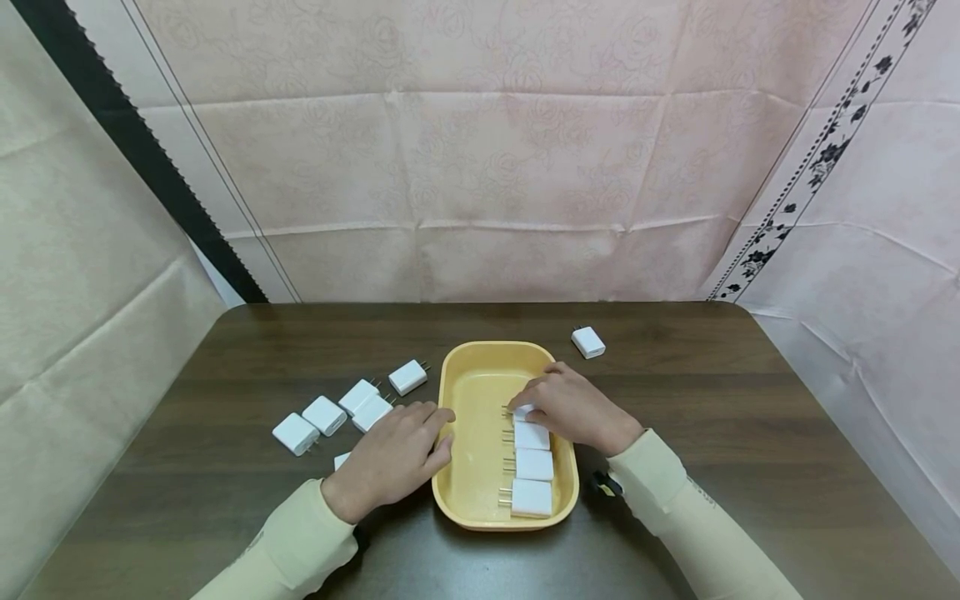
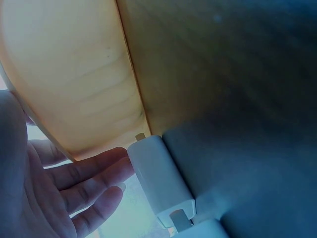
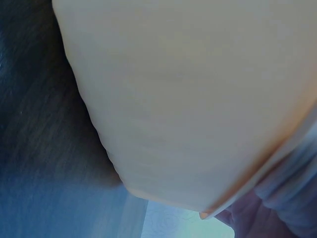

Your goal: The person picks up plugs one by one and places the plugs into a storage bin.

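A yellow tray (image 1: pixel 468 492) stands on the table, with a column of white plug-in chargers (image 1: pixel 532 465) along its right side, prongs facing left. At the column's far end my right hand (image 1: pixel 573 404) pinches a charger (image 1: pixel 522 412), partly hidden by the fingers. My left hand (image 1: pixel 393 458) rests on the tray's left rim, thumb and forefinger reaching over it. In the left wrist view, its other fingers (image 2: pixel 94 171) extend loosely outside the tray wall (image 2: pixel 74 64), close to a charger (image 2: pixel 161 176). The right wrist view shows mostly the tray's outer wall (image 3: pixel 188 99).
Several white chargers (image 1: pixel 324 415) lie on the table left of the tray, one partly covered by my left hand. Another charger (image 1: pixel 588 342) lies beyond the tray at the right. The dark wooden table (image 1: pixel 750 417) meets a pale patterned cloth (image 1: pixel 525 167) at its back edge.
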{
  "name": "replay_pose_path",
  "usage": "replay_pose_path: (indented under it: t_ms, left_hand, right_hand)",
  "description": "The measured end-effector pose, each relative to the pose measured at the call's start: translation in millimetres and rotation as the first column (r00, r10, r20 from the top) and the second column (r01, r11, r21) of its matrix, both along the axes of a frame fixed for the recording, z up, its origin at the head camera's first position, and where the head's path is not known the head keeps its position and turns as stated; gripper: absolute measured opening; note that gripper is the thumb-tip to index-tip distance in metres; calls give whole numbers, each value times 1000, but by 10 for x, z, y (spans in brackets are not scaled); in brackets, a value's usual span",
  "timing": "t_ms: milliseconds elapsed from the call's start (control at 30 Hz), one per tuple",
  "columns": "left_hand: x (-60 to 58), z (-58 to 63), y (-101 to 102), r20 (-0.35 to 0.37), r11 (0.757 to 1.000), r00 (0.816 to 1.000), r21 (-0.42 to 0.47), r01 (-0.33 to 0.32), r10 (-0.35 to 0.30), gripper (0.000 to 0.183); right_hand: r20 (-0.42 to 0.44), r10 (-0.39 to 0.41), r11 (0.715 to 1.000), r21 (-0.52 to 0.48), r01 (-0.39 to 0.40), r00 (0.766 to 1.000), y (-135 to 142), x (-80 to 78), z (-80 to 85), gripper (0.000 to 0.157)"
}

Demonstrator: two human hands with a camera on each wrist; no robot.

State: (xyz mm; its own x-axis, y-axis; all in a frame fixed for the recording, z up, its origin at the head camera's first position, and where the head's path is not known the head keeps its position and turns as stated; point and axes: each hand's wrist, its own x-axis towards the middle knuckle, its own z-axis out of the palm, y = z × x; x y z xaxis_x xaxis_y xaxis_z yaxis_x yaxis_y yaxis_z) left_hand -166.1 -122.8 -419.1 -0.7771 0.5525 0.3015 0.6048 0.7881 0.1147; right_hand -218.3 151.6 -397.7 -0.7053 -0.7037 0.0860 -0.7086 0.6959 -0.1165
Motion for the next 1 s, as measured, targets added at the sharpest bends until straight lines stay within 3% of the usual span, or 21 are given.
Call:
replay_pose_path:
  t_ms: [1000]
  left_hand:
    - [2,4,-1,23,1000,1000,-5,-4,4,33]
  right_hand:
    - [-35,43,999,21,-43,998,13,-17,11,26]
